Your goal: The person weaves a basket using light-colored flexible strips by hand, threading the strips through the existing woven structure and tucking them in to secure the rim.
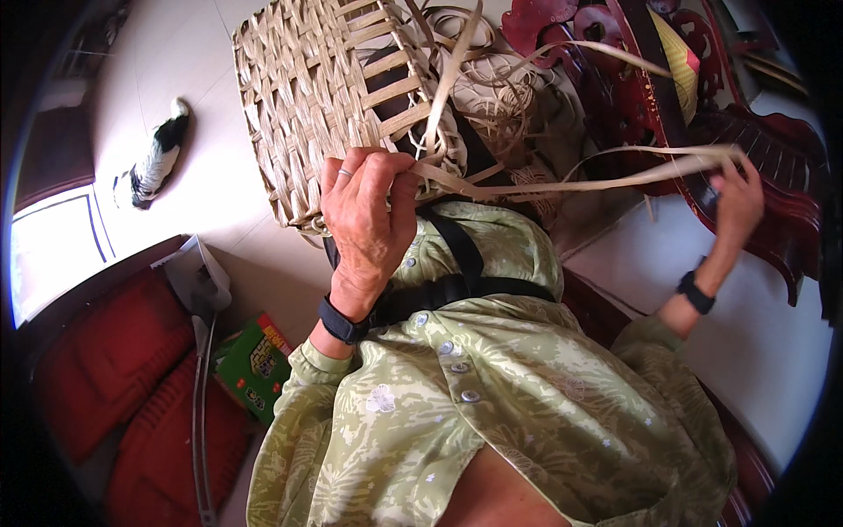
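A half-woven basket point(307, 97) of flat tan strips lies tilted before me, its right side showing open slats and loose strip ends. At its lower right corner my left hand point(369, 198) is closed, pinching a long flat weaving strip point(562, 186). The strip runs to the right in a stretched loop. Its far end is between the fingers of my right hand point(738, 198), which is raised off to the right and slightly blurred. Another strip point(452, 79) stands up from the basket's edge above my left hand.
A heap of loose strips point(509, 101) lies beyond the basket's right side. Dark red carved wooden furniture point(650, 97) stands at the right. On the left are a black-and-white cat point(156, 160) on the tiled floor, red cushions point(123, 351), a green box point(255, 364) and a long-handled tool point(202, 369).
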A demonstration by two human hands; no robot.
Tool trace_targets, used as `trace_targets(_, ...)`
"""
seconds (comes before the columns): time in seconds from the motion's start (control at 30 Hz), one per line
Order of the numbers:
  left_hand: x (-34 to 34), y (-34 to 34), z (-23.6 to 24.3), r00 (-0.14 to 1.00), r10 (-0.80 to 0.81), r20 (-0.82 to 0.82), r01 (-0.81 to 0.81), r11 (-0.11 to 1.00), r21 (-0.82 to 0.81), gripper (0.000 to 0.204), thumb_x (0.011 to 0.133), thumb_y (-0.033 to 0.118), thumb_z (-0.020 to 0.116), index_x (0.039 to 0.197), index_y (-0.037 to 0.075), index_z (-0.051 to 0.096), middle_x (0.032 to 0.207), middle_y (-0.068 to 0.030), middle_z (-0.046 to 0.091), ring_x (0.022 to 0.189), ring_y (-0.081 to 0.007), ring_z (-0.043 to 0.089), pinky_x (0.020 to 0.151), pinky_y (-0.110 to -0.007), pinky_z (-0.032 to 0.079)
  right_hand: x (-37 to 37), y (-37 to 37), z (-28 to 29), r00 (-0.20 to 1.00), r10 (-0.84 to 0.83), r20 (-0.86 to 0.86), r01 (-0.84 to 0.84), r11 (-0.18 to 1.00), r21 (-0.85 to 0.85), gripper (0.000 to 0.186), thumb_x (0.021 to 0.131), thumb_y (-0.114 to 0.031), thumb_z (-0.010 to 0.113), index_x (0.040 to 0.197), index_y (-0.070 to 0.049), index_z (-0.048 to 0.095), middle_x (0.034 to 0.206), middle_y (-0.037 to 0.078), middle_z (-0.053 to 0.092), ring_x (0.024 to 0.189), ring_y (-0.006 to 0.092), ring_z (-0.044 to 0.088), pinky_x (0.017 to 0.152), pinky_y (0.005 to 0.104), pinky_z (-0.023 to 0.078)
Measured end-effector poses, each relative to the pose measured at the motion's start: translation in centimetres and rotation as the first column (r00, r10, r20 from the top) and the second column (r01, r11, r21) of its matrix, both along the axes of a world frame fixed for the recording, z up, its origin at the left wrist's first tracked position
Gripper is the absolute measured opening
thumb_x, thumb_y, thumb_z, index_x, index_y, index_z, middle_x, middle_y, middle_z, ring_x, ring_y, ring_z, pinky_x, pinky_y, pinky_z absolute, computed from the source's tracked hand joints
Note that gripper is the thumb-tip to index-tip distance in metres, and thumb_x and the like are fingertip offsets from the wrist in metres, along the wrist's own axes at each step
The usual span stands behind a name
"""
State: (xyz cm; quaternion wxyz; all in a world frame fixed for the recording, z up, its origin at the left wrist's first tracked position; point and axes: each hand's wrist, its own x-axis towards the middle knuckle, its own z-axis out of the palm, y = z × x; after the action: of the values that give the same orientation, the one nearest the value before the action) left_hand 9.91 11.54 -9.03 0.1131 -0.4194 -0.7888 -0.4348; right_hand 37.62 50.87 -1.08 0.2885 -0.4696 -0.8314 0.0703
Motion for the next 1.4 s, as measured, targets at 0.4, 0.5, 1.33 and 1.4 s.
trace_targets(0.4,0.0,0.2,-0.1,1.0,-0.006,0.004,0.006,1.0,0.0,0.017,0.076,-0.003,0.07,0.09,0.006,0.064,0.079,-0.006,0.062,0.074,-0.0246,0.059,0.07,-0.036,0.039,-16.7,-26.7,-10.0,0.632,0.772,-0.068,-0.667,0.497,-0.555,0.031,0.088,-0.036,0.071,0.081,-0.006,0.071,0.068,0.014,0.067,0.067,0.0374,0.068,0.058,0.0426,0.052)
trace_targets(0.5,0.1,0.1,-0.2,1.0,0.001,-0.005,-0.001,1.0,-0.008,0.017,0.076,-0.003,0.07,0.09,0.006,0.064,0.079,-0.0061,0.063,0.074,-0.0245,0.059,0.069,-0.036,0.039,-15.5,-23.6,-8.6,0.662,0.6,-0.449,-0.704,0.295,-0.646,0.012,0.088,-0.014,0.069,0.091,-0.004,0.074,0.071,0.011,0.07,0.059,0.024,0.066,0.059,0.0347,0.052)
trace_targets(1.33,0.4,0.1,0.1,0.999,0.031,0.005,-0.031,0.999,-0.019,0.018,0.076,-0.003,0.071,0.089,0.007,0.064,0.079,-0.0055,0.062,0.074,-0.0244,0.058,0.07,-0.036,0.039,-14.8,-22.0,-7.1,0.777,0.528,-0.343,-0.521,0.234,-0.821,0.027,0.093,-0.033,0.064,0.089,-0.008,0.072,0.071,0.006,0.068,0.055,0.0137,0.061,0.048,0.0285,0.044)
trace_targets(1.4,0.3,0.2,0.3,0.999,0.035,0.006,-0.035,0.999,-0.01,0.018,0.076,-0.003,0.07,0.089,0.007,0.063,0.079,-0.0054,0.061,0.074,-0.0242,0.058,0.07,-0.036,0.039,-10.3,-13.5,-5.4,0.724,-0.05,-0.688,-0.663,0.227,-0.714,0.025,0.099,-0.024,0.055,0.084,-0.006,0.063,0.061,-0.001,0.052,0.05,0.0088,0.044,0.046,0.0247,0.035)
